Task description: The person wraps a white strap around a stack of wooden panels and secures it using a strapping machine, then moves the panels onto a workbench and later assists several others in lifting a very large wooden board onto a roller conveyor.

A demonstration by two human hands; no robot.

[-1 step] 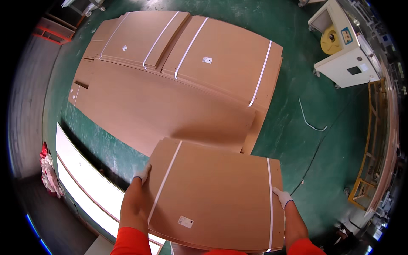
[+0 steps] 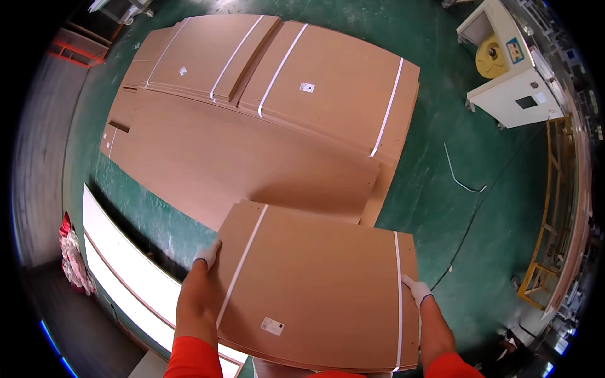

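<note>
In front of my body I carry a strapped bundle of flat brown cardboard (image 2: 315,277) with two white straps and a small white label. My left hand (image 2: 208,253), in a white glove, grips the bundle's left edge; its fingertips are partly hidden. On the opposite edge, near the right strap, my gloved right hand (image 2: 416,290) has hold of it, with some fingers out of sight underneath. Just beyond lies a wide brown cardboard sheet (image 2: 252,151), overlapped in view by the bundle's far edge.
Two more strapped cardboard stacks (image 2: 328,82) lie at the far side. Long white panels (image 2: 126,264) stretch along the left over the green floor. A wheeled white machine (image 2: 517,94), a yellow frame (image 2: 535,280), a bent rod (image 2: 457,179) and a dark cable (image 2: 469,228) are on the right.
The bundle and both hands appear very slightly farther left and up in the picture. My grip on it looks the same.
</note>
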